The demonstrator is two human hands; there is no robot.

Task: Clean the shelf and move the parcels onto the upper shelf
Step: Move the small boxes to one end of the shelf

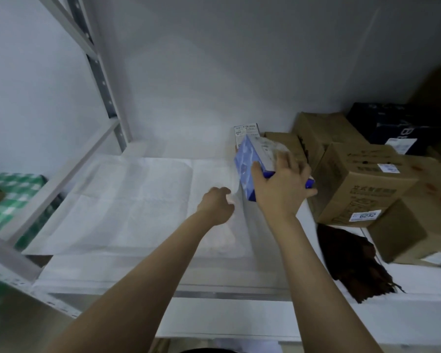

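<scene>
**A:** From the head camera, what have you got in your right hand?

**B:** You've got a blue parcel, a small box with a white label side. Your thumb is on its blue face and your fingers are wrapped over the far side, so they're closed on it. It's tilted and sits at the right end of the white paper sheet that lies over the shelf.

**A:** And your left hand?

**B:** It's just left of the parcel, curled loosely at the sheet's right edge. Whether your fingers pinch the paper, you cannot tell; they're turned away from the camera and blurred.

**A:** What's next to the parcel?

**B:** Cardboard boxes crowd the right side of the same shelf, one with a label reading 6232. A dark navy box stands behind them. A small white-labelled carton is against the wall just behind the parcel.

**A:** Anything else?

**B:** A dark brown cloth lies on the shelf in front of the boxes, near your right forearm. Off to the left, past the metal upright, there's a green checked package.
</scene>
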